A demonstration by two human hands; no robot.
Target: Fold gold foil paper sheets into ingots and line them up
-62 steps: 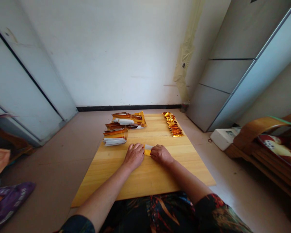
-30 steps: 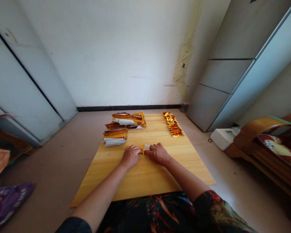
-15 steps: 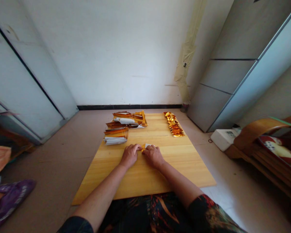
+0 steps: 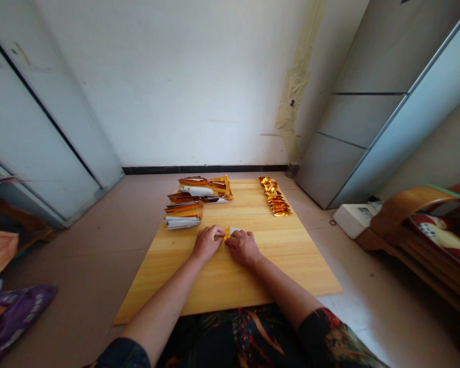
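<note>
Near the middle of the wooden board (image 4: 214, 286), both hands work on one small sheet of gold and white foil paper (image 4: 235, 230). My left hand (image 4: 207, 242) has its fingers closed at the left end of the paper. My right hand (image 4: 243, 246) presses on the paper from the right, fingers bent and together, covering most of it. A bit of gold shows between the hands, and a white corner sticks out beyond the right fingers. How the paper is folded under the fingers is hidden.
Stacks of gold and white foil sheets (image 4: 184, 214) lie at the back left, with more sheets (image 4: 203, 190) behind. A row of shiny folded gold foil pieces (image 4: 275, 197) lies at the back right. A grey refrigerator (image 4: 352, 117) and a wooden seat (image 4: 406, 230) stand to the right.
The left hand has shifted very slightly; both hands stay at the same foil paper. The stacks and the gold row are unchanged.
</note>
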